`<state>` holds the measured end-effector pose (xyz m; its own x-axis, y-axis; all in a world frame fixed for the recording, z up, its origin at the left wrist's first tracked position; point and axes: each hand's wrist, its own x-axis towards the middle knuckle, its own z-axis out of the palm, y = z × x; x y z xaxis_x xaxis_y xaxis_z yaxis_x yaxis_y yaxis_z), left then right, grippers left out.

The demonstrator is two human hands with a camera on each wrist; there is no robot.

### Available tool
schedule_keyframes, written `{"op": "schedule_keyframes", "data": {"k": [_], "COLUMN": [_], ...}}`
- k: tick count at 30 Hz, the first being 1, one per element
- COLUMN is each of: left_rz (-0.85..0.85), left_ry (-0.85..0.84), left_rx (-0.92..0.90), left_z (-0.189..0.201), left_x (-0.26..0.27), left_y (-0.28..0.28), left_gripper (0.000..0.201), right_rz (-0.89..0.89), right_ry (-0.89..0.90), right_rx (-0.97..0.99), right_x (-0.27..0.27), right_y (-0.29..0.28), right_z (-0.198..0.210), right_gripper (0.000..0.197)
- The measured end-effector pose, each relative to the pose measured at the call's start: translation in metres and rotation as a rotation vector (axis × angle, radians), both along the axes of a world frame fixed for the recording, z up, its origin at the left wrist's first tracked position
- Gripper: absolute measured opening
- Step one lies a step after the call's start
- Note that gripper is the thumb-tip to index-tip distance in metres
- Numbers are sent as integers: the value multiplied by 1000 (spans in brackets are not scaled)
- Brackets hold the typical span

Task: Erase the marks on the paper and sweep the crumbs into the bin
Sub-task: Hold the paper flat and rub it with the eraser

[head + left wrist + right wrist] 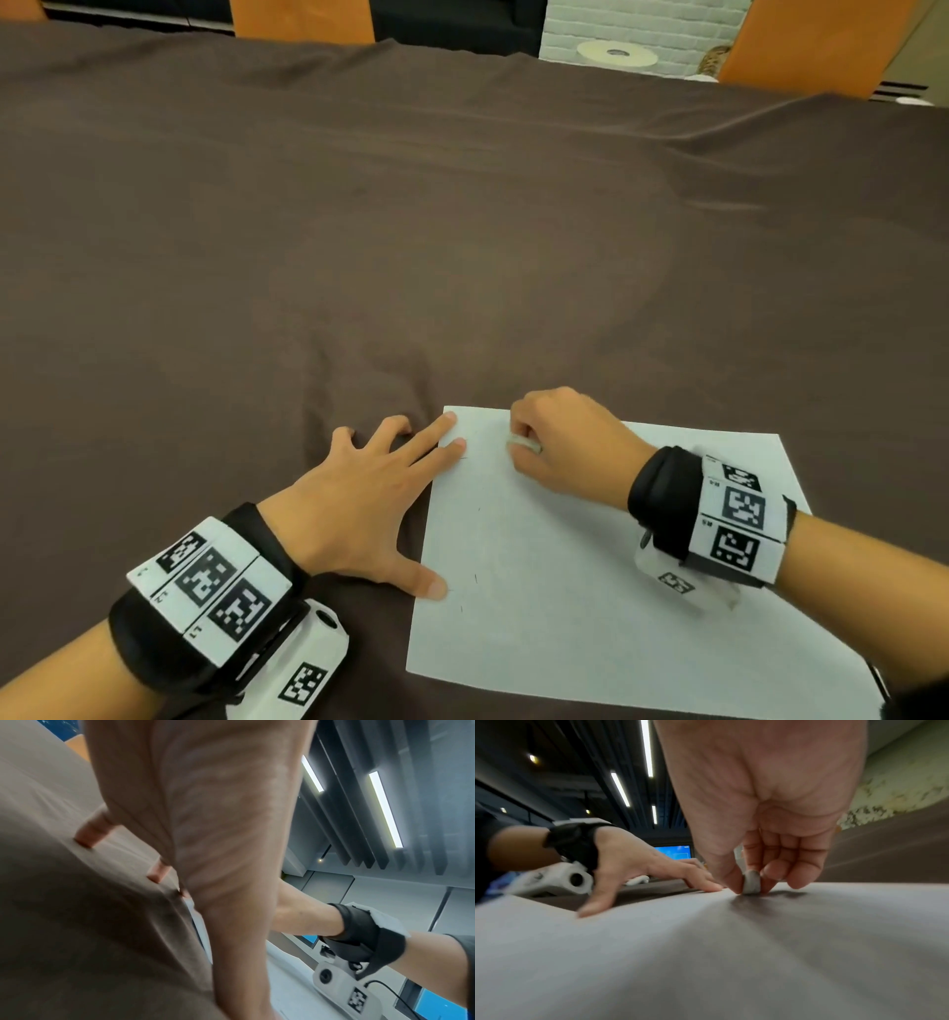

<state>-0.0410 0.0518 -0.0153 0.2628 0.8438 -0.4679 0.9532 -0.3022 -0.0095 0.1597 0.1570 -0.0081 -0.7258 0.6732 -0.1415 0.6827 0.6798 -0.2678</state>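
Eraser down on the far end of the paper, other hand pinning the sheet.

From the head camera I see my right hand (pixel 562 442) curled over a small grey eraser (pixel 525 443), thumb and fingers pinching it; the right wrist view shows its lower edge touching the white paper (pixel 565 591). My left hand (pixel 359 493) lies flat with its fingers spread and straight, gripping nothing: two fingertips (pixel 452 419) and the thumb press on the sheet's left edge, the remaining fingers rest on the brown tablecloth (pixel 411 231). The paper lies at the near right of the table, and a few short dark marks (pixel 476 578) show near its left edge. I can make out no crumbs or bin.
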Motion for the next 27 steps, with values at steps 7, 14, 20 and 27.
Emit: {"op": "schedule_keyframes", "data": {"k": [7,14,20,27], "left_rz": [-37,-66,-69,-66], "left_ry": [-124,-178,-147,-145], "left_rx": [96,159,153,170], "left_z": [-5,-10,-10,-13], "left_x": [2,4,4,3], "left_y": [2,6,7,9], "left_gripper": [116,107,110,114], "right_rz": [-14,88,50,-21], "right_ry": [-29,-80,-62,-55], "right_rx": [42,24,45,53], "right_x": [-2,-1,-2,2], "right_y": [3,-14,-7,5], "right_z": [2,1,2,5], "right_gripper": [12,16,13,15]}}
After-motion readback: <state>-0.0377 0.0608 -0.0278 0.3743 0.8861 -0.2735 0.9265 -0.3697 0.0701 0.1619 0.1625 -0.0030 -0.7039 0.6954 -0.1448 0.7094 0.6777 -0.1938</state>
